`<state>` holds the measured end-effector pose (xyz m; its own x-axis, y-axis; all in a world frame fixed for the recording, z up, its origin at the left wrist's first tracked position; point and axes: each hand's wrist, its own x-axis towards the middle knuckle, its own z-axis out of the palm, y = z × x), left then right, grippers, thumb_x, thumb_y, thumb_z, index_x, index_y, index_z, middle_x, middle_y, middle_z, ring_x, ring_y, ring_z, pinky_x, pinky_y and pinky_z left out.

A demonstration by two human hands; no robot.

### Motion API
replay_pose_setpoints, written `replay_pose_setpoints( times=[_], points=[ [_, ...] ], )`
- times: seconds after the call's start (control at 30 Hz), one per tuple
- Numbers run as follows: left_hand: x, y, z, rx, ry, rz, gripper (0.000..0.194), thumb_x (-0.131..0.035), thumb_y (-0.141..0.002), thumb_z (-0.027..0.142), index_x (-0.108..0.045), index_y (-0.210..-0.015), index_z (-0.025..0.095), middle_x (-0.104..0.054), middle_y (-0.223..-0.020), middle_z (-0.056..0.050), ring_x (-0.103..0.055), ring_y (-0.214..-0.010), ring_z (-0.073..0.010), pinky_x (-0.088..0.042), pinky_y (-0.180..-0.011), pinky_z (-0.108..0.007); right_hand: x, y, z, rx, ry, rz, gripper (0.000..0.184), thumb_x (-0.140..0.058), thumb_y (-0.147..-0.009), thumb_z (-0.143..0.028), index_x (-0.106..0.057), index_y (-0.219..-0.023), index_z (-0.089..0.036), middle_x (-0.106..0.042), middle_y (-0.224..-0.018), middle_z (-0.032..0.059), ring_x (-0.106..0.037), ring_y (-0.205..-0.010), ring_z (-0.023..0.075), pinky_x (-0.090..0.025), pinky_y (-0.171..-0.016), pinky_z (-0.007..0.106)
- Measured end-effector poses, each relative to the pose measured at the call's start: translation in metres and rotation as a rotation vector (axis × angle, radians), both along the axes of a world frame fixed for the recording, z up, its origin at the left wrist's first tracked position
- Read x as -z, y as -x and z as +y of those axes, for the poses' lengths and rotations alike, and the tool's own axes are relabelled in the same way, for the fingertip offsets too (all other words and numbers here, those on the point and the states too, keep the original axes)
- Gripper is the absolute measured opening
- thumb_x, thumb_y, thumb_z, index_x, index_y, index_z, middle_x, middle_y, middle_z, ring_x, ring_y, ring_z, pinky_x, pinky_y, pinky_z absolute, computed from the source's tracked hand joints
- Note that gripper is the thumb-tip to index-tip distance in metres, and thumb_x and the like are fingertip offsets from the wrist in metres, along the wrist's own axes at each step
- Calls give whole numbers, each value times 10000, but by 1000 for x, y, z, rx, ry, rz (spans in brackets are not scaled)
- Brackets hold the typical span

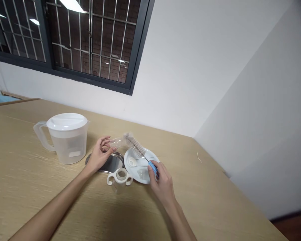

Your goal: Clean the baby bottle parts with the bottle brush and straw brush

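My left hand [101,152] grips a small clear, cup-shaped bottle cover [116,143] lying on its side in the air. In my right hand [161,182] is a bottle brush [136,146], held by its blue handle. The brush's white bristles slant up to the left, and their tip is at the open end of the clear cover; whether it is inside cannot be made out. Below the hands stands a clear baby bottle [119,182] with a white two-handled collar. Under the brush, a white plate [129,171] carries a white ring-shaped piece [132,162] and a clear piece [141,174].
A shiny metal tray [112,164] lies partly beneath my left hand. Left of it stands a lidded translucent pitcher [69,145]. A thin pale strip [199,157] lies on the wooden table [203,194] to the right. A wall and barred window are behind.
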<state>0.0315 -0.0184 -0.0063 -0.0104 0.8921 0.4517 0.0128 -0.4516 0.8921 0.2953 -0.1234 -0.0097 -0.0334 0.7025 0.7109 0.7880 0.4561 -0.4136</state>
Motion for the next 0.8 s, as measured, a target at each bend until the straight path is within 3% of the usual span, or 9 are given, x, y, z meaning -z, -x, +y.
replay_pose_setpoints(
  times=[0.2,0.43,0.63,0.8],
  points=[
    [-1,0,-2,17,55,8,600,-718,-763,433,-480,-1250,177,-667,-1102,-110,-640,-898,-172,-512,-781,-309,-5,2,-4,-42,-79,-2,221,-498,-956,-261,-565,-1152,-186,-634,-923,82,-614,-813,191,-501,-702,305],
    [-8,-1,-6,76,135,-80,567,-701,-749,545,-572,-1144,160,-713,-965,-86,-645,-888,-196,-481,-785,-299,1,1,0,16,19,-27,228,-466,-971,-294,-578,-1140,-188,-638,-954,90,-624,-846,201,-506,-676,294],
    [-11,2,-5,87,225,-207,500,-636,-786,603,-644,-992,148,-723,-944,-78,-581,-690,-124,-451,-645,-234,-2,0,-1,-15,-52,20,225,-512,-954,-235,-548,-1171,-191,-620,-963,79,-606,-856,196,-498,-734,313],
    [-13,1,-6,213,402,-441,469,-646,-802,576,-625,-978,142,-725,-897,-79,-596,-643,-95,-489,-629,-209,-3,7,-6,-117,-105,3,248,-526,-938,-174,-537,-1185,-190,-597,-919,63,-588,-801,179,-487,-689,296]
  ],
)
